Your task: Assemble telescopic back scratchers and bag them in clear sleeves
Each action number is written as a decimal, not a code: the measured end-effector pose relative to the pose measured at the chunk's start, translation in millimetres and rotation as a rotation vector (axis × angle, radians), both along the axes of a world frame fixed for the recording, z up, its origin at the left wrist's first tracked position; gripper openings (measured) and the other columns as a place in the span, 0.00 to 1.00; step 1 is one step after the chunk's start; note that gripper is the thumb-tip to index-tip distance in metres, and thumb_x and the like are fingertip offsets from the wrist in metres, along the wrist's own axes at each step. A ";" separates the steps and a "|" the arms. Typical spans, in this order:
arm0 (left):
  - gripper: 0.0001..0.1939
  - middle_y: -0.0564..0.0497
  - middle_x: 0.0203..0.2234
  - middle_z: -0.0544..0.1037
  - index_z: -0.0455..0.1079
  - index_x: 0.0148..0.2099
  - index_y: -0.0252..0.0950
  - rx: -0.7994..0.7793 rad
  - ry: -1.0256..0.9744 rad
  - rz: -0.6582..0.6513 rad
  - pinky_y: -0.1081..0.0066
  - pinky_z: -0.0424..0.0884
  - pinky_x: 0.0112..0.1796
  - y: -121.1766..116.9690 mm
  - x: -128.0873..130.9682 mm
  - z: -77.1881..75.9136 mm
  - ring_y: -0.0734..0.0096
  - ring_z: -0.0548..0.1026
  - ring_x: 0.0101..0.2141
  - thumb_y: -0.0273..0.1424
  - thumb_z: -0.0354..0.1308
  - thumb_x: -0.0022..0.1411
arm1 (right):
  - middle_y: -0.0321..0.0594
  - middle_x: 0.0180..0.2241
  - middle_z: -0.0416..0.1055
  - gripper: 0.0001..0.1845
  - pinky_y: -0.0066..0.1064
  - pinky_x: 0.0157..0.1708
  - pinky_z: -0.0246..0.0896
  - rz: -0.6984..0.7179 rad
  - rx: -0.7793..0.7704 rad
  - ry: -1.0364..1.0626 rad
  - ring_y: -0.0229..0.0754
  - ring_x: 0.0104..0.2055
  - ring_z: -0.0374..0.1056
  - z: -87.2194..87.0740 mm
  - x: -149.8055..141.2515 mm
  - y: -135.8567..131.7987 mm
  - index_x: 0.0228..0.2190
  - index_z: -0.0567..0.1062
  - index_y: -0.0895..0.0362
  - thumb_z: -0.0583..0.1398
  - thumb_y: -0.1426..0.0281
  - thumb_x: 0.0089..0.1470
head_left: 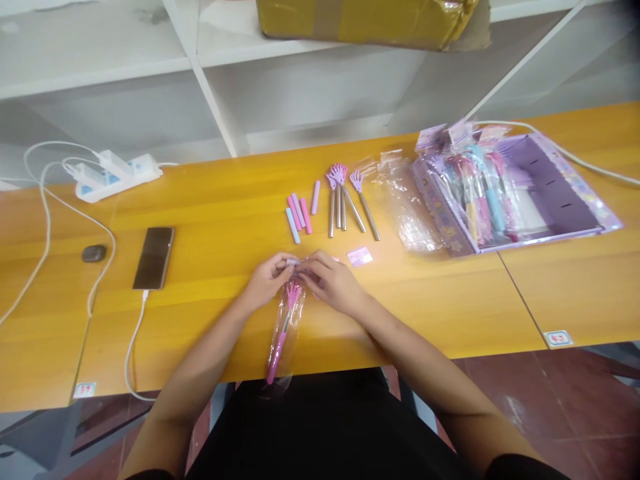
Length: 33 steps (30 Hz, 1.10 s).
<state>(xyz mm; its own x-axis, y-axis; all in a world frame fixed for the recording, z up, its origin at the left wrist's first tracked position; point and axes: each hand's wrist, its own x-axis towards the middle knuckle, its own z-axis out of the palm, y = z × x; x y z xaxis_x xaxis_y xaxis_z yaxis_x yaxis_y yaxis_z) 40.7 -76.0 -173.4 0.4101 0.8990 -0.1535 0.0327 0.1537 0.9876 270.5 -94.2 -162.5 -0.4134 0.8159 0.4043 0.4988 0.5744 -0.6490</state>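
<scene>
A pink back scratcher (278, 350) lies inside a clear plastic bag (299, 310), its claw end toward my hands and its handle at the table's front edge. My left hand (270, 279) pinches the top of the bag from the left. From the right, my right hand (330, 280) has its fingers closed on the same top end, where a small printed card partly shows. Beyond my hands lie several loose pink, purple and blue handle sleeves (299, 212). Beside them are several metal-rod scratchers with claw heads (339, 175). A printed card (360, 257) lies right of my right hand.
At the right stands a purple display box (545, 243) with several bagged scratchers (483, 193). Clear empty bags (415, 223) lie against it. To the left are a charging phone (153, 259), a dark mouse (94, 253) and a power strip (120, 179) with loose cables. A taped carton (367, 23) sits on the shelf.
</scene>
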 end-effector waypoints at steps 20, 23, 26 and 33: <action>0.23 0.51 0.31 0.84 0.76 0.44 0.36 0.046 0.156 0.053 0.69 0.74 0.36 -4.2 1.2 2.8 0.65 0.82 0.32 0.54 0.64 0.73 | 0.35 0.31 0.67 0.18 0.33 0.31 0.59 -0.112 -0.366 0.325 0.39 0.31 0.63 5.3 -2.1 9.5 0.30 0.75 0.54 0.67 0.59 0.69; 0.24 0.51 0.31 0.84 0.75 0.43 0.37 0.042 0.137 0.082 0.69 0.74 0.36 -4.6 0.9 6.3 0.65 0.82 0.32 0.55 0.64 0.72 | 0.34 0.29 0.63 0.25 0.33 0.32 0.57 -0.102 -0.362 0.327 0.39 0.30 0.59 5.0 -4.4 8.6 0.25 0.67 0.53 0.68 0.56 0.68; 0.24 0.49 0.36 0.87 0.76 0.51 0.37 -0.017 0.093 0.009 0.70 0.75 0.38 -3.4 -0.3 14.3 0.64 0.83 0.36 0.54 0.67 0.70 | 0.34 0.28 0.62 0.27 0.33 0.33 0.56 -0.146 -0.340 0.359 0.39 0.30 0.59 6.4 -5.6 10.4 0.24 0.64 0.53 0.66 0.54 0.69; 0.29 0.50 0.32 0.86 0.78 0.48 0.35 -0.062 -0.027 0.166 0.71 0.75 0.34 -1.6 -2.9 23.2 0.67 0.82 0.30 0.55 0.76 0.60 | 0.35 0.33 0.72 0.29 0.32 0.34 0.62 -0.002 -0.783 0.489 0.41 0.34 0.67 26.6 -9.9 4.2 0.39 0.75 0.53 0.68 0.40 0.59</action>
<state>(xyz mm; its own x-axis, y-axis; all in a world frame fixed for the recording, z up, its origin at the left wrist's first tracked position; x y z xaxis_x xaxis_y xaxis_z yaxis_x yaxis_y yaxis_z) 37.8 -77.5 -150.2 0.2620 0.9439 -0.2013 -0.0245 0.2150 0.9763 260.6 -89.9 -135.9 -0.3401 0.9308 -0.1340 0.0670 -0.1182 -0.9907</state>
